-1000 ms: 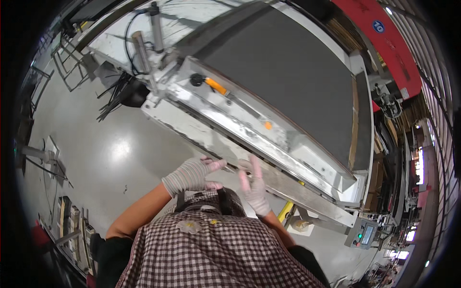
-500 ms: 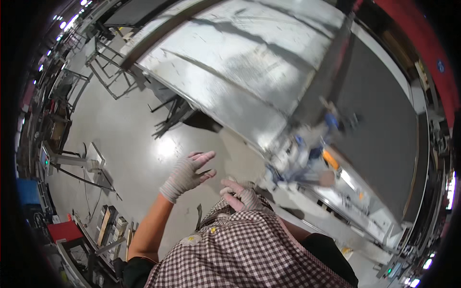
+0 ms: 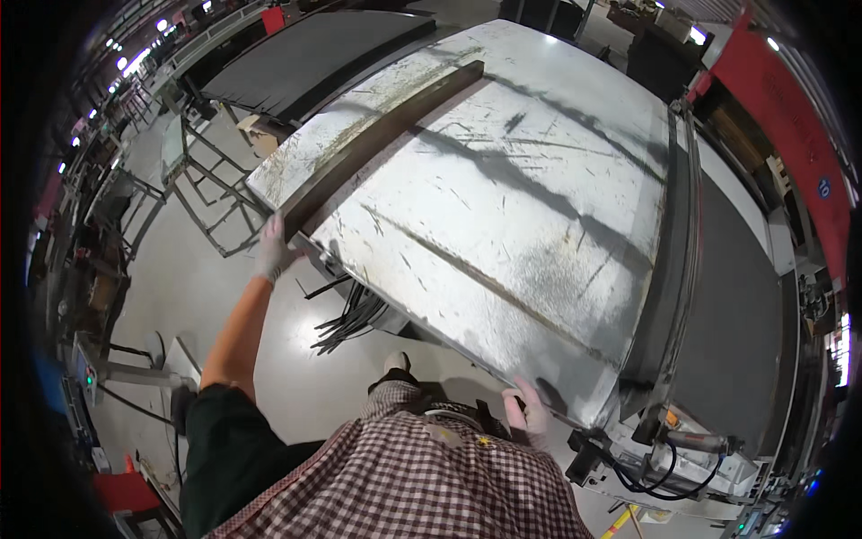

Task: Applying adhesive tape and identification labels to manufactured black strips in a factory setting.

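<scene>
My left hand [image 3: 272, 252], in a pale glove with bare fingertips, is at the near end of a long dark bar [image 3: 386, 144]. Its fingers are on the left of the bar's end and its thumb is on the right. The bar lies across the left part of a scratched, shiny metal tabletop [image 3: 539, 171]. My right hand [image 3: 528, 411], gloved the same way, is at the table's near edge with thumb and forefinger apart. Nothing shows between them, though the lower fingers are partly hidden.
Right of the metal top lies a dark grey surface [image 3: 732, 296], with a red beam [image 3: 790, 117] above it. Black cables [image 3: 669, 485] hang at the near right corner. Thin black rods [image 3: 355, 319] stick out under the table. A metal frame stand [image 3: 211, 193] is at left.
My left hand has moved forward and left to the bar's end. My right hand has gone right to the table edge. The view has shifted, showing more of the tabletop.
</scene>
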The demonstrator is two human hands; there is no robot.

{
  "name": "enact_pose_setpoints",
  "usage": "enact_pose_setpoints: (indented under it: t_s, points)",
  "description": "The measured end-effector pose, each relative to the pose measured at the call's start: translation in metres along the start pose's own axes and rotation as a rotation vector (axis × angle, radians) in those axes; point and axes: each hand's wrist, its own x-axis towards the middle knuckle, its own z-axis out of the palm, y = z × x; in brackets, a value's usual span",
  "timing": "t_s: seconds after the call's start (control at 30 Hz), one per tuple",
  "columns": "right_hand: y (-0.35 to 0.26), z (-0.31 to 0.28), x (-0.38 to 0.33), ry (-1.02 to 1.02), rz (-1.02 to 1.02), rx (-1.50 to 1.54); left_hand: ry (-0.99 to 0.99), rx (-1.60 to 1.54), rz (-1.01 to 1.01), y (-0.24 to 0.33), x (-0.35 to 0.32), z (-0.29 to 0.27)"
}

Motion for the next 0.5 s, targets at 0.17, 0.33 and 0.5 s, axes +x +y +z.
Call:
enact_pose_setpoints:
  t_s: [0.17,0.33,0.5]
  points:
    - [-0.017,0.048,0.004,0.195,-0.114,-0.15,-0.208,-0.123,-0.223,-0.07,0.118,0.045]
    - [-0.053,0.068,0.0,0.361,0.083,0.18,-0.526,-0.061,-0.006,0.026,0.147,0.025]
    - [-0.032,0.061,0.014,0.4,-0.002,-0.184,-0.784,-1.178,-0.019,0.18,0.075,0.092]
